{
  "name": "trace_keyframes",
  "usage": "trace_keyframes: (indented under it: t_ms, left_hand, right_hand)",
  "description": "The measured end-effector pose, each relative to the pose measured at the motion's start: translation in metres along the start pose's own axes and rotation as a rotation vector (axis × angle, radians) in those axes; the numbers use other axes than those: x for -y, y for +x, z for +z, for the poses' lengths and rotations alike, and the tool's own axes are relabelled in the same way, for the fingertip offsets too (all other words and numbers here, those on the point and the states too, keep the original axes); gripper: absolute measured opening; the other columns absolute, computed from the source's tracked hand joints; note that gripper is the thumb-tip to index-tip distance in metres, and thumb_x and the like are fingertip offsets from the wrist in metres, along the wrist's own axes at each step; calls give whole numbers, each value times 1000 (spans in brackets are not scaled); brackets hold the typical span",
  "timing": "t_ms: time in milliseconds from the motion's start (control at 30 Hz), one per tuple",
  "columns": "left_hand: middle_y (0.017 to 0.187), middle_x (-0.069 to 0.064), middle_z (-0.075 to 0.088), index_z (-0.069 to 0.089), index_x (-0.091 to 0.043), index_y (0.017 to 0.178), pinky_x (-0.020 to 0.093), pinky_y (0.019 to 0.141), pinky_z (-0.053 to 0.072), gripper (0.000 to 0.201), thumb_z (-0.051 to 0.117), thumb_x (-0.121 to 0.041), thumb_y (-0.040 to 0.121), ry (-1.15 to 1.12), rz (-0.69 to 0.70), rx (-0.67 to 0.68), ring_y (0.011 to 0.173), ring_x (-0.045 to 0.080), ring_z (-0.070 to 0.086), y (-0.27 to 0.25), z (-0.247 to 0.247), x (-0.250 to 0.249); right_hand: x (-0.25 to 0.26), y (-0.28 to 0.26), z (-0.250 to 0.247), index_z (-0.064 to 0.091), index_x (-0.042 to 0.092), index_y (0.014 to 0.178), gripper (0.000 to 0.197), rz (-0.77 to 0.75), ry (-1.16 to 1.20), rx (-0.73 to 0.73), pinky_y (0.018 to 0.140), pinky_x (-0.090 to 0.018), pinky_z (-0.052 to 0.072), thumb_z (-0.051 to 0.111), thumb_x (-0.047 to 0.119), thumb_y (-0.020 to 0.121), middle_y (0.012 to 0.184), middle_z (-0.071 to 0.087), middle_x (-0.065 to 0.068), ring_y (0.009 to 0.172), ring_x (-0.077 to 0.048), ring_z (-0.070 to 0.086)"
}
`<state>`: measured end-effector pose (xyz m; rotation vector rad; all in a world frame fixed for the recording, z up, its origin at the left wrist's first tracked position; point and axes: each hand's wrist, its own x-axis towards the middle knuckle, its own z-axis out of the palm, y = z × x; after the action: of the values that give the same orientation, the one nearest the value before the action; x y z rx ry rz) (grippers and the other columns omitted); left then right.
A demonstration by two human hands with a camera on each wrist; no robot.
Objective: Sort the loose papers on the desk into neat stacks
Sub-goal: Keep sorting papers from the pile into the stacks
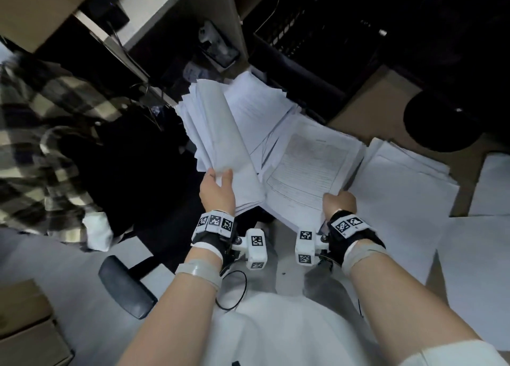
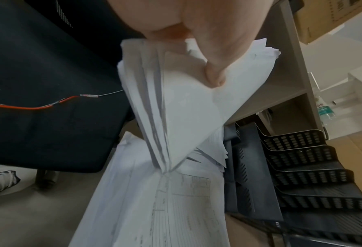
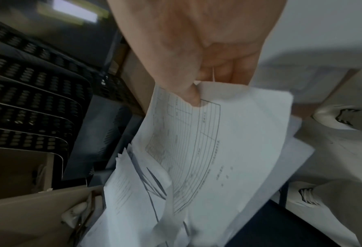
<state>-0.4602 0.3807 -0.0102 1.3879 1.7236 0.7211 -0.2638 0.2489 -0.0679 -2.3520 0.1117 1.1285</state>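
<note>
A thick bundle of white papers (image 1: 220, 134) stands tilted up at the desk's left edge, and my left hand (image 1: 218, 189) grips its near end, thumb on top (image 2: 213, 75). Beside it lies a pile topped by a printed form sheet (image 1: 311, 167). My right hand (image 1: 339, 203) pinches that form's near corner, with the thumb (image 3: 188, 93) pressed on the sheet's ruled table (image 3: 196, 142). More loose sheets (image 1: 256, 103) fan out behind the lifted bundle.
Flat white stacks (image 1: 403, 189) cover the desk to the right. A black tiered mesh tray (image 2: 302, 167) stands behind the papers. A black office chair (image 1: 124, 285) and a person in a plaid shirt (image 1: 41, 134) are at left. Cardboard boxes (image 1: 24, 324) sit on the floor.
</note>
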Motion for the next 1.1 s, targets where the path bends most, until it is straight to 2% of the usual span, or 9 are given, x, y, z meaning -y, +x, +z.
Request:
trace_keyframes:
  t_ms: [167,300,400,500,600,733,900,1000,1100]
  left_hand:
    - [87,-1,69,63,-9,88,25,81,50,19,71,-26,91,-34,6,89,81,12,65,31,-5,6]
    - [78,-18,57,53,-21,87,5,66,42,21,73,-24,89,-18,-31,183,64,-15,52,34,0,-4]
    - [75,-6,72,65,-14,78,17,64,50,17,81,-22,79,-72,-42,260,63,0,64,24,8,-7]
    - [77,-5,76,73,-15,82,14,60,52,17,85,-19,72,-65,-81,376,66,2,70,7,20,-13]
    - [78,-4,77,77,-14,89,17,60,56,25,89,-23,69,-67,-71,465,71,6,73,-13,30,-22]
    - [72,-4,71,70,-10,75,23,61,53,29,75,-36,87,-114,-53,511,62,10,65,-35,43,-30]
    - [55,-1,46,46,-23,52,28,58,37,48,66,-37,93,-152,-57,498,55,14,41,-65,61,-35]
    - [49,-7,42,44,-23,48,27,56,35,52,67,-39,92,-157,-50,451,51,15,38,-82,68,-38]
    - [45,-14,41,44,-22,47,24,54,35,53,67,-37,92,-131,-40,380,46,9,38,-95,72,-38]
  right_hand:
    - [21,-8,32,36,0,144,53,55,96,-64,103,-35,41,48,5,93,145,47,-19,127,-36,51]
    - [32,-16,34,19,4,150,77,59,106,-136,102,-43,41,63,17,88,148,39,-18,132,-36,43]
    - [38,-21,29,36,15,146,79,-150,36,-186,107,-45,39,74,27,78,146,42,-8,134,-28,40]
    - [52,-33,21,54,19,132,56,-327,235,177,97,-33,47,77,30,82,129,59,3,115,-13,58]
    - [62,-47,1,55,17,127,42,-357,358,431,84,-32,59,72,21,89,117,69,-2,100,-14,69]
    - [50,-42,-29,62,13,121,28,-427,340,371,90,-43,58,65,13,93,112,72,-8,100,-22,71]
    - [33,-39,-64,64,11,120,25,-424,407,366,85,-38,59,56,15,98,113,72,-11,97,-24,70]
    - [24,-36,-81,55,18,131,31,-327,491,394,81,-31,56,48,30,103,124,65,-5,101,-19,66]
    - [18,-33,-102,58,20,129,49,-263,496,434,93,-32,47,49,56,96,119,66,5,105,-14,64]
